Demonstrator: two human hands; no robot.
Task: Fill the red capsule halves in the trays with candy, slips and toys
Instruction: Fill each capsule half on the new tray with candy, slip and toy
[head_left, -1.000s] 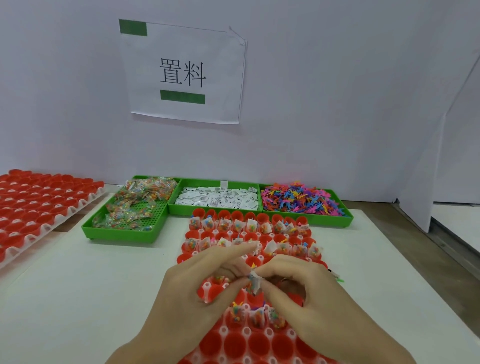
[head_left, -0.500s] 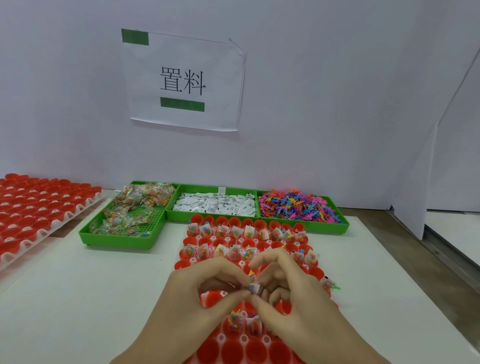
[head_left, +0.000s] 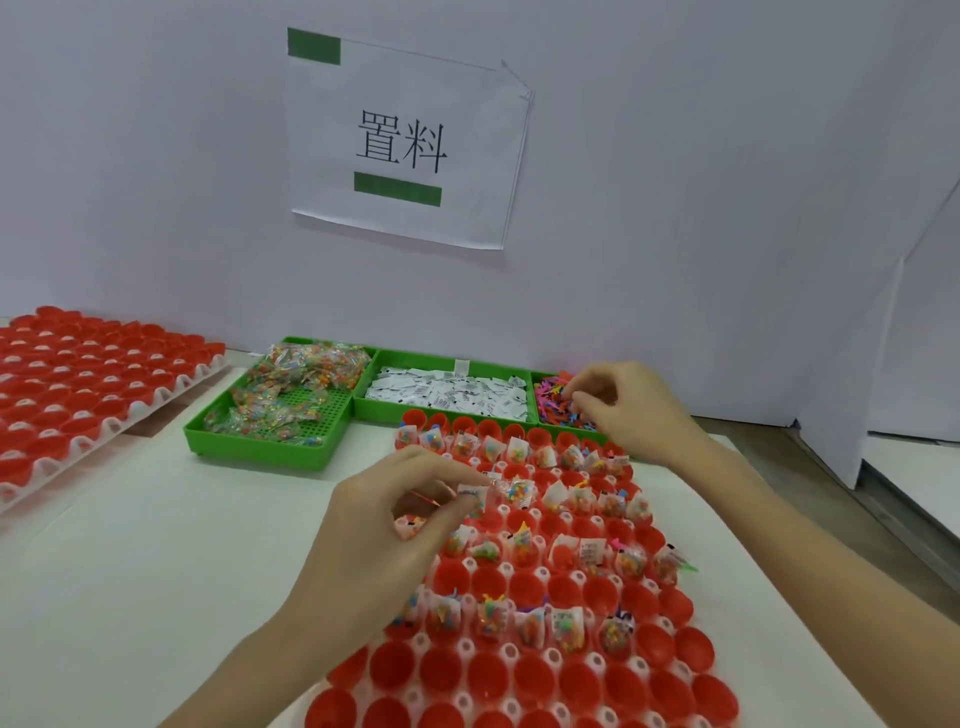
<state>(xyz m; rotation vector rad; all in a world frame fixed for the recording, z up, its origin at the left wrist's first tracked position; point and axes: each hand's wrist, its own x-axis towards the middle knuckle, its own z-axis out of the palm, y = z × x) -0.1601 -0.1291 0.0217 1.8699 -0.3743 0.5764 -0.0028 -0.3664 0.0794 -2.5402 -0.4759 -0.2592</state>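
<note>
Glossy red plastic capsule halves (head_left: 540, 670), perforated green plastic bins (head_left: 270, 452), matt paper sign (head_left: 410, 140)

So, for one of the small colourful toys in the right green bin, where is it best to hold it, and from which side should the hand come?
Pinch one toy lying on top of the heap of colourful toys by a thin sticking-out limb, coming from above with thumb and fingertip. The pieces are tiny, tangled and loosely piled, and the green bin walls block a side approach. The right hand already reaches in this way.

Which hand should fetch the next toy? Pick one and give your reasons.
The right hand. It is already over the green bin of colourful toys, fingers curled down into the pile. The left hand is over the capsule tray, pinching a white slip, so it is occupied.
</note>
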